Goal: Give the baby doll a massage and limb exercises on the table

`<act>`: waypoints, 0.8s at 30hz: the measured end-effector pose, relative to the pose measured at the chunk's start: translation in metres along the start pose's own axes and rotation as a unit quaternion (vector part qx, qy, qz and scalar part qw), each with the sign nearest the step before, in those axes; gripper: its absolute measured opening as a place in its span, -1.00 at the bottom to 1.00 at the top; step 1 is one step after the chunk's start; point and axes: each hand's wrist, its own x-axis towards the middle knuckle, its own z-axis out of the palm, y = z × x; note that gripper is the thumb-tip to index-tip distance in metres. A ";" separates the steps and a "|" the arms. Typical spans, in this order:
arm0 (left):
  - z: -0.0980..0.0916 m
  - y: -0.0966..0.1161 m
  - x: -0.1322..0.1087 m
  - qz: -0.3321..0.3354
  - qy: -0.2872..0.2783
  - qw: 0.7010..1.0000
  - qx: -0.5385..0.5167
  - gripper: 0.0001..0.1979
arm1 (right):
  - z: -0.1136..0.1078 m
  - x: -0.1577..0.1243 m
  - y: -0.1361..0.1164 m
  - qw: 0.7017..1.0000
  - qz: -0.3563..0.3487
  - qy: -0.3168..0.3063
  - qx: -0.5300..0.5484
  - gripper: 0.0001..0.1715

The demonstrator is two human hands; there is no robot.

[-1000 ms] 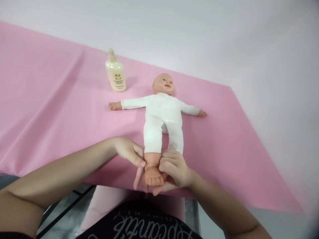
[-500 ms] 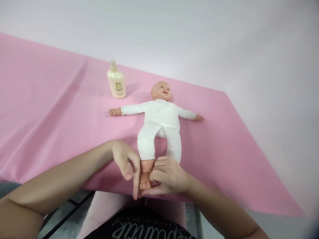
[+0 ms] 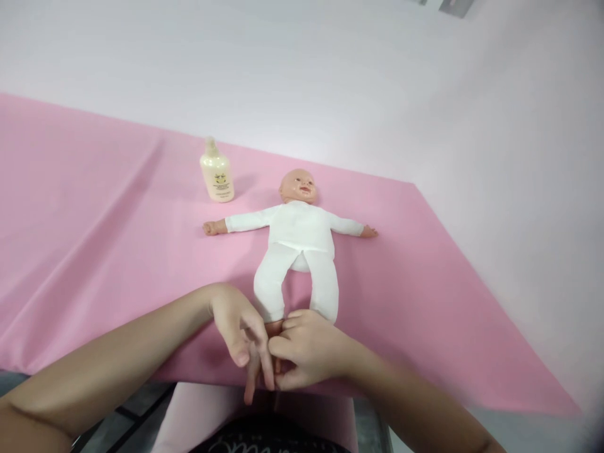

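Observation:
A baby doll (image 3: 300,242) in a white suit lies face up on the pink cloth (image 3: 94,239), arms spread, legs pointing toward me. My left hand (image 3: 240,336) and my right hand (image 3: 304,349) meet at the doll's bare foot near the cloth's front edge. Both close around that foot, which is almost hidden between my fingers. The left fingers point down past the foot; the right fingers curl over it from the right. The doll's other leg runs under my right hand.
A cream lotion bottle (image 3: 217,174) with a pump top stands upright behind the doll's outstretched arm. The pink cloth covers the whole table up to a white wall (image 3: 330,75). A metal frame shows below the front edge.
My hands have closed in over the doll's foot, which showed plainly a second ago and is now mostly covered. The view has tilted upward, so everything sits lower in the picture.

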 end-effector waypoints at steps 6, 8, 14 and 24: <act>0.000 -0.005 -0.003 -0.014 0.021 0.999 -0.039 -0.43 | -0.016 -0.001 0.011 0.998 0.033 -0.037 -0.031 -0.50; -0.001 -0.007 -0.008 -0.015 0.041 0.998 -0.054 -0.34 | -0.027 -0.003 0.020 0.994 0.077 -0.032 -0.064 -0.53; -0.001 -0.008 -0.017 0.021 0.075 0.995 -0.065 -0.20 | -0.042 -0.009 0.044 0.985 0.133 -0.061 -0.088 -0.55; 0.000 -0.028 -0.013 0.101 0.177 0.970 -0.130 -0.26 | -0.033 -0.009 0.049 0.989 0.125 -0.028 -0.072 -0.62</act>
